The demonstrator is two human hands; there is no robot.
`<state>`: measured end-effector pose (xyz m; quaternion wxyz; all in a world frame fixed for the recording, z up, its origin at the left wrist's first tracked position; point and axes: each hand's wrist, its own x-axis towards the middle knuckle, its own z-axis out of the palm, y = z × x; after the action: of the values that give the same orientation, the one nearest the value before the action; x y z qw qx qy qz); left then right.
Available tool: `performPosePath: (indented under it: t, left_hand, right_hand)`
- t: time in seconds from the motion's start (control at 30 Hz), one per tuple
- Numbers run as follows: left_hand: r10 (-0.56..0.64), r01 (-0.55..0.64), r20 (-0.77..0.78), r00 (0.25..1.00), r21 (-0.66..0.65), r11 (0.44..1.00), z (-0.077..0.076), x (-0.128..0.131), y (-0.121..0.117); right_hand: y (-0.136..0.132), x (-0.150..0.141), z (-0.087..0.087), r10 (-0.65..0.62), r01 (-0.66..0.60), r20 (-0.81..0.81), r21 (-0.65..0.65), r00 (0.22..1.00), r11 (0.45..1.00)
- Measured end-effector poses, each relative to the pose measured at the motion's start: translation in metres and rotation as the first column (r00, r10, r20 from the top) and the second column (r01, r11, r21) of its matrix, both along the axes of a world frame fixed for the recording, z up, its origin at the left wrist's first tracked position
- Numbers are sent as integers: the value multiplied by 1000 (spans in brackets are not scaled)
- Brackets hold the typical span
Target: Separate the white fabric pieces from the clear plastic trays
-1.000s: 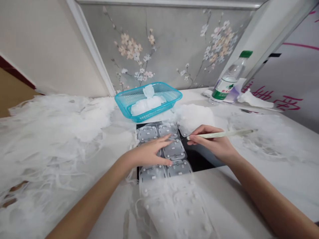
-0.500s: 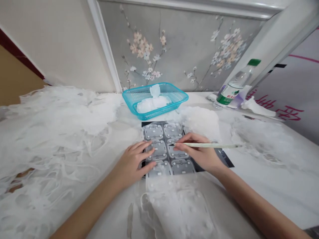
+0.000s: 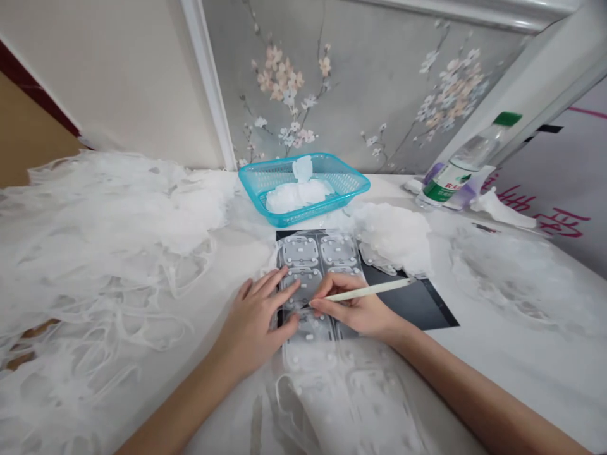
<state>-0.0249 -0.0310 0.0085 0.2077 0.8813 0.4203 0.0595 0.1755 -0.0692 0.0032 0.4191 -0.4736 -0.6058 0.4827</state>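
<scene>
My left hand lies flat with its fingers spread, the fingertips resting on the left side of a translucent sheet of moulded rounded-square pieces. Between thumb and fingers, my right hand grips a slim pale pen-shaped tool with a dark pointed tip. That tip meets the sheet between two of the left-hand pieces, close to my left thumb; whether it is a blade cannot be made out. Under the sheet is a dark board. The sheet's near end trails toward me over the white tabletop.
A turquoise basket with white translucent pieces stands at the back. A pile of similar pieces sits right of the sheet. Stringy white scrap covers the left side, with more scrap at right. A green-capped bottle leans back right.
My right hand has brought the tool's tip left and nearer to me, from the right column of pieces to a gap in the left one. The view has shifted slightly.
</scene>
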Motion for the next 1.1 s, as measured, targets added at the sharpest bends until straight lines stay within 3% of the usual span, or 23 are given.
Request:
performPosePath:
  t: [0.23, 0.37, 0.53, 0.87, 1.1]
  left_hand:
    - [6, -5, -21, 1000, 4, 1000, -1, 0, -1]
    - [32, -32, -3, 999, 13, 999, 0, 2, -1]
    - [46, -46, 23, 999, 8, 999, 1, 3, -1]
    - [55, -55, 29, 998, -4, 998, 2, 3, -1]
    - [38, -39, 51, 998, 15, 999, -1, 1, -1]
  right_hand:
    - [-4, -1, 3, 25, -84, 259, 217, 965, 972]
    - [-4, 3, 15, 160, -271, 445, 198, 881, 942]
    - [-2, 10, 29, 269, -396, 510, 157, 817, 905]
    - [-5, 24, 47, 307, -376, 552, 12, 775, 927]
    - [-7, 34, 37, 250, -308, 493, 39, 833, 951]
